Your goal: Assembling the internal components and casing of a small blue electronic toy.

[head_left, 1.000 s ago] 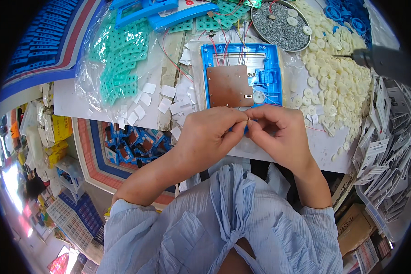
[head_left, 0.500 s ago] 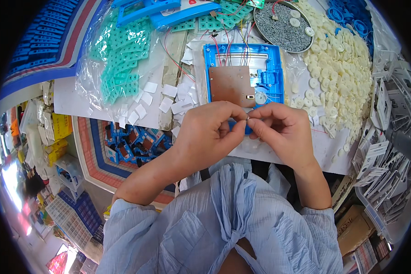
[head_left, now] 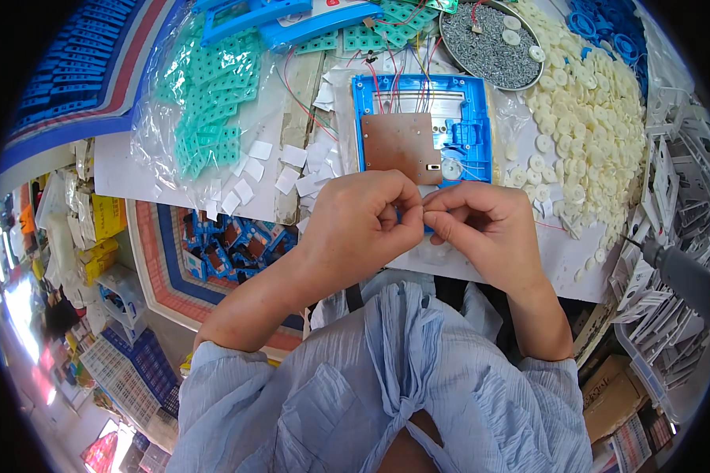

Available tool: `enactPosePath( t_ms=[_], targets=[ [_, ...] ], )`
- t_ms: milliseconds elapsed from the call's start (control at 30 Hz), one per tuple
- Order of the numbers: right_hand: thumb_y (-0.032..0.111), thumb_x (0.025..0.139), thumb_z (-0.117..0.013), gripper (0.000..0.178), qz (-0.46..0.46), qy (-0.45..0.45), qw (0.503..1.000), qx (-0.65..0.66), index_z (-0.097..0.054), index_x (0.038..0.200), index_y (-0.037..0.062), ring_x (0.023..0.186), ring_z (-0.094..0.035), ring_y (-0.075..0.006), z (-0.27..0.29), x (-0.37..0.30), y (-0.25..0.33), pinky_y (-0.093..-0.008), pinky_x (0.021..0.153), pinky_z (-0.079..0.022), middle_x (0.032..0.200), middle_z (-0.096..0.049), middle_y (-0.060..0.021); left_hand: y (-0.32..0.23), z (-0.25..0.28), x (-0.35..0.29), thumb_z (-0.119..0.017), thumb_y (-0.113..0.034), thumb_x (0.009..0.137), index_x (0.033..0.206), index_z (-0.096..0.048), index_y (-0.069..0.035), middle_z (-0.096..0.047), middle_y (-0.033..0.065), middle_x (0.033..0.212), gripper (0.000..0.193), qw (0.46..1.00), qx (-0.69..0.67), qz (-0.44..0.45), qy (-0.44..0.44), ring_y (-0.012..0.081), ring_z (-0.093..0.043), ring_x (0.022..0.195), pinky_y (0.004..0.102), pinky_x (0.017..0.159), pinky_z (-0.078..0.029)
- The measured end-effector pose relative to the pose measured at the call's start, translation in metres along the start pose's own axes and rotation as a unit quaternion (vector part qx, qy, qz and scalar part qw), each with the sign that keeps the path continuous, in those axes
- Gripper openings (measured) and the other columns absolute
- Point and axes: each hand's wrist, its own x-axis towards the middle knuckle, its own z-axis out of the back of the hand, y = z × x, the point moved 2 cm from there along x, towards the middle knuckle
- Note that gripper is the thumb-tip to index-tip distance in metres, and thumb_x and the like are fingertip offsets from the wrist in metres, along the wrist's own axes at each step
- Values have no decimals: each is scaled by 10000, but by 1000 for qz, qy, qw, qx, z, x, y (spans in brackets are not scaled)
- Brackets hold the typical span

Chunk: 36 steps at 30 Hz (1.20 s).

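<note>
My left hand [head_left: 360, 217] and my right hand [head_left: 489, 232] meet just in front of a blue plastic housing [head_left: 481, 110]. Both thumbs and forefingers are closed in a pinch, fingertips nearly together. What they pinch is too small and too hidden to name; a bit of blue shows beneath them. A brown circuit board [head_left: 398, 146] with a small switch covers the housing's left part. Thin red, black and yellow wires rise from behind the board. To its right, inside the housing, sits a round pale part [head_left: 451, 169].
Cream plastic wheels [head_left: 592, 118] are heaped at right, beside a round metal tray [head_left: 541, 67] of screws. A dark power screwdriver [head_left: 682, 276] juts in at far right. Green pads [head_left: 205, 102] in clear film and white paper squares [head_left: 287, 180] lie left; a bin [head_left: 162, 272] holds blue parts.
The dark screwdriver has come into view at the right edge. My fingertips have shifted slightly left and now hide more of the blue beneath them.
</note>
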Motion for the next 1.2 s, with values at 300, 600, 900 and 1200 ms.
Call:
enactPosePath(
  t_ms=[300, 600, 900, 1200],
  targets=[
    [35, 890, -737, 53, 14, 7, 1000, 8, -723, 918, -7, 630, -675, -59, 2, 1, -4, -218, 555, -489, 723, -716, -42, 0, 12, -2, -751, -23, 844, 972, -630, -18, -621, -18, 827, 176, 1000, 0, 3, 12, 10, -534, 643, 199, 554, -419],
    [47, 892, -734, 52, 6, 19, 1000, -23, -717, 906, 0, 604, -659, -70, 3, 2, -1, -241, 550, -489, 720, -708, -40, 5, 13, 2, -785, -20, 833, 1069, -634, -36, -649, -10, 941, 281, 997, 3, 46, 67, 9, -528, 649, 192, 570, -414],
    [45, 855, -735, 58, 162, -19, 963, -215, -686, 885, 33, 662, -672, -234, -4, 3, 4, -344, 582, -522, 822, -690, -90, 7, 19, 2, -749, 50, 792, 941, -645, -48, -638, 39, 926, 207, 993, 76, -85, 13, 119, -589, 690, 246, 584, -463],
    [81, 802, -750, 176, 267, -55, 889, -369, -679, 961, 61, 843, -680, -264, -13, -5, 2, -367, 663, -550, 960, -675, -67, 15, 24, 5, -737, -20, 735, 853, -616, -60, -667, 73, 928, 174, 904, 302, -299, 41, 256, -690, 790, 343, 604, -562]
  ],
)
